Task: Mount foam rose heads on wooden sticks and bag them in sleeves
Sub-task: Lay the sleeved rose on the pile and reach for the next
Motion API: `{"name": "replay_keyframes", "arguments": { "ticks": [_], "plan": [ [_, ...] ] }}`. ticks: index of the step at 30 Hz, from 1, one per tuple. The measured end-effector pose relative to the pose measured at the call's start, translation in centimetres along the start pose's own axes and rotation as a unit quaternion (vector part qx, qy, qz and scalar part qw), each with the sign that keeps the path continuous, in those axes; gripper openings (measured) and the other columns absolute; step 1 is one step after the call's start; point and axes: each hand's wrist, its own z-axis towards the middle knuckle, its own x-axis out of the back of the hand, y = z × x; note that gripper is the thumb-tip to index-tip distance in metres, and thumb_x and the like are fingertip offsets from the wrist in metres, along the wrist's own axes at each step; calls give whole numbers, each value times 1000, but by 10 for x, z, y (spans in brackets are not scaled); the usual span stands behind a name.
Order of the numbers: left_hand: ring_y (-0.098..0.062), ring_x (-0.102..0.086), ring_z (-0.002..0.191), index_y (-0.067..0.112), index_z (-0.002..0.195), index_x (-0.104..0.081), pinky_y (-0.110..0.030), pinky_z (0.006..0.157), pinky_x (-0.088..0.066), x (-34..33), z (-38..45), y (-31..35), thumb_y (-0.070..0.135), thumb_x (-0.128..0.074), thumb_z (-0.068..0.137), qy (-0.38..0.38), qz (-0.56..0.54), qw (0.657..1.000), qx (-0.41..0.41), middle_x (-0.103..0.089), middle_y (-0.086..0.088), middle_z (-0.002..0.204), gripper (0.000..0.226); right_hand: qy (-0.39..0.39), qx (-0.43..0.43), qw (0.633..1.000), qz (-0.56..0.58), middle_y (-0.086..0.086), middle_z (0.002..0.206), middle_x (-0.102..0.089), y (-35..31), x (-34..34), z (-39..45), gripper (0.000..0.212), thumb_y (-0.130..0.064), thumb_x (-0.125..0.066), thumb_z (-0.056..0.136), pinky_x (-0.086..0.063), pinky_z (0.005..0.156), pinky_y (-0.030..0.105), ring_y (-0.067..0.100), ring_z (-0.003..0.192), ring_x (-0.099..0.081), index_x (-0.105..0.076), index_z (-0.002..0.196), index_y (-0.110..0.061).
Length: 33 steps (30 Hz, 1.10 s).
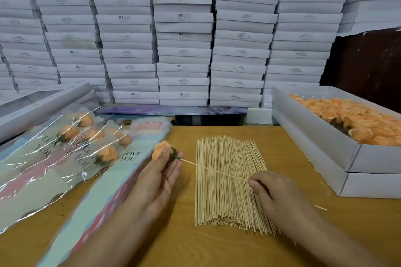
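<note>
My left hand (161, 176) holds an orange foam rose head (160, 150) with a green base between thumb and fingers. A thin wooden stick (213, 170) runs from the rose's base to my right hand (274, 196), which pinches its other end. Under the stick lies a wide pile of wooden sticks (227, 182) on the wooden table (178, 243). Left of my left hand lies a stack of printed sleeves (104, 193) marked LOVE YOU. Beside that stack, several bagged roses (71, 147) lie in clear sleeves.
An open white box (321, 136) full of orange rose heads (355, 119) stands at the right on another white box. Stacked white boxes (182, 34) form a wall behind the table. More flat boxes (43, 102) sit at the far left. One stray stick (320, 207) lies right of my right hand.
</note>
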Motion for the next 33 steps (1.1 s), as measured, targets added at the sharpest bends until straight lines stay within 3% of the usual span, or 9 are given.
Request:
{"name": "replay_keyframes", "arguments": {
  "ticks": [1, 4, 7, 10, 13, 18, 22, 26, 33],
  "plan": [
    [-17, -77, 81, 1, 101, -69, -27, 67, -62, 0, 0, 0, 11, -62, 94, 0, -1, 1000, 0, -76, -17, 97, 14, 2, 1, 1000, 12, -25, 91, -57, -1, -1, 0, 7, -37, -53, 99, -42, 69, 12, -7, 83, -55, -59, 103, -39],
    [-17, -77, 82, 1, 104, -68, -29, 71, -62, 0, -1, -1, 12, -63, 92, -2, -4, 1000, 5, -76, -18, 99, 17, 8, -10, 999, 30, -26, 87, -53, -1, -3, -1, 19, -34, -65, 94, -37, 63, 8, -8, 79, -54, -49, 96, -43],
    [-17, -77, 81, 2, 103, -69, -28, 70, -62, -1, -2, -1, 13, -63, 92, -4, -1, 1000, 8, -76, -18, 98, 17, 40, -2, 999, 35, -22, 78, -57, 2, -5, -2, 18, -27, -68, 92, -37, 62, 10, -5, 77, -55, -57, 82, -37],
    [-17, -77, 81, 2, 105, -68, -27, 70, -62, 0, -2, -2, 13, -63, 92, -7, -3, 1000, 13, -76, -19, 97, 18, 57, 1, 997, 43, -22, 75, -60, 5, -5, -2, 11, -23, -68, 92, -38, 61, 11, -6, 84, -56, -68, 82, -29],
    [-17, -77, 82, 1, 107, -68, -27, 69, -62, 0, -2, -3, 13, -66, 87, -8, -5, 1000, 16, -76, -20, 99, 23, 74, 11, 996, 42, -20, 76, -64, 6, -5, -2, 9, -21, -69, 92, -43, 61, 13, -2, 75, -60, -72, 84, -24],
    [-17, -77, 81, 0, 107, -68, -27, 69, -62, 0, -3, -3, 14, -69, 78, -10, -7, 1000, 15, -76, -21, 100, 32, 73, 22, 997, 26, -13, 78, -69, 5, -5, -2, 9, -19, -67, 93, -52, 66, 31, 6, 73, -63, -74, 88, -19],
    [-17, -77, 79, 1, 107, -67, -27, 70, -62, 1, -3, -3, 13, -66, 87, -9, -8, 1000, 10, -76, -20, 95, 24, 59, 34, 998, 6, -10, 75, -68, 2, -4, -4, 14, -20, -62, 96, -46, 59, 23, 8, 66, -60, -74, 92, -16],
    [-16, -76, 78, 1, 104, -68, -27, 72, -61, 0, -3, -3, 13, -64, 91, -9, -1, 1000, 7, -77, -18, 93, 18, 37, 26, 999, -9, -8, 77, -67, 0, -1, -5, 20, -25, -53, 100, -50, 65, 33, 12, 68, -61, -71, 95, -18],
    [-16, -77, 80, 1, 106, -67, -26, 69, -62, 0, -5, -2, 15, -69, 81, -14, -1, 1000, 9, -77, -19, 94, 28, 7, 6, 1000, -30, -9, 77, -67, 0, 0, -4, 25, -33, -45, 103, -48, 63, 28, 7, 65, -59, -68, 97, -24]
  ]
}}
